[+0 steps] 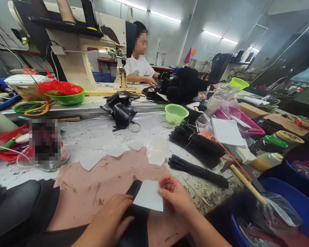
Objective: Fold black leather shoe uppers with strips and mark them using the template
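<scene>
A black leather-like strip (pixel 135 226) lies on a stained pinkish-brown sheet in front of me. My left hand (pixel 113 214) rests on the strip's left side, fingers stretched out flat and thumb apart. Over the strip's upper end lies a white paper-like piece (pixel 149 196), its left edge close to my left fingertips. My right hand (pixel 175 193) pinches the right edge of this white piece between thumb and fingers. How firmly the white piece sits against the black one, I cannot tell.
Stacked black pieces (pixel 20 209) lie at left, bundled black strips (pixel 198 144) at right. A wooden-handled hammer (pixel 248 183) projects over a blue bin (pixel 238 230). Beyond stand a green basket (pixel 176 114) and a sewing machine (pixel 72 61). A co-worker (pixel 139 70) handles black material.
</scene>
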### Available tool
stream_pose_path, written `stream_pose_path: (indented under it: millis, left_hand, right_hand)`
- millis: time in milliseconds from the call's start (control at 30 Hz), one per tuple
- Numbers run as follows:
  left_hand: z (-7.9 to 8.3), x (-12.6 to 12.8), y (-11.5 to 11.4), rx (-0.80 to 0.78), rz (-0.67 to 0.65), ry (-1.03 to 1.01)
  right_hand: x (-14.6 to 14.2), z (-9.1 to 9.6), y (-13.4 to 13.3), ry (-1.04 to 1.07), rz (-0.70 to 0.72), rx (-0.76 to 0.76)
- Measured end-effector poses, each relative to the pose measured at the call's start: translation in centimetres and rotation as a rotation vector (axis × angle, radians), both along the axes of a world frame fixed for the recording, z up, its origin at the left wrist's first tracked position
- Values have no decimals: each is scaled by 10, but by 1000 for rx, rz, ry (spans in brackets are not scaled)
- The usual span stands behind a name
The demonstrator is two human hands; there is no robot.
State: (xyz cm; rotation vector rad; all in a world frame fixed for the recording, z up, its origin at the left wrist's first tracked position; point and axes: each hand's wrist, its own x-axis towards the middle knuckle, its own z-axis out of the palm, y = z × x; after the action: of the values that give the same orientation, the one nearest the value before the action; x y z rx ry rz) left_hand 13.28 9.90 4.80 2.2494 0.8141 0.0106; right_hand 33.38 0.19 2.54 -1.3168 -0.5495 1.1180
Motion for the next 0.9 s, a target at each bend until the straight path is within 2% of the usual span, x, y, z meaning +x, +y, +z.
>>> stream_pose_path:
  millis: [100, 200, 267, 467, 600, 900]
  left_hand:
    - [1, -2, -4, -121, 181, -89]
    - [2, 3, 5, -177, 276, -49]
    - [2, 8, 12, -176, 291, -2]
    - [0, 22, 26, -47, 276, 131]
    - [-3, 25, 27, -22, 293, 160]
    - [-5, 26, 25, 6, 304, 206]
  right_hand:
    - [-11, -3, 0, 37, 0, -51]
    - [-19, -4, 0, -44, 39, -110]
    - [-24, -5, 0, -143, 42, -125]
    - [-23, 6, 2, -641, 50, -142]
    - [-20, 10, 3, -748, 102, -124]
    - [-19, 1, 2, -847, 115, -99]
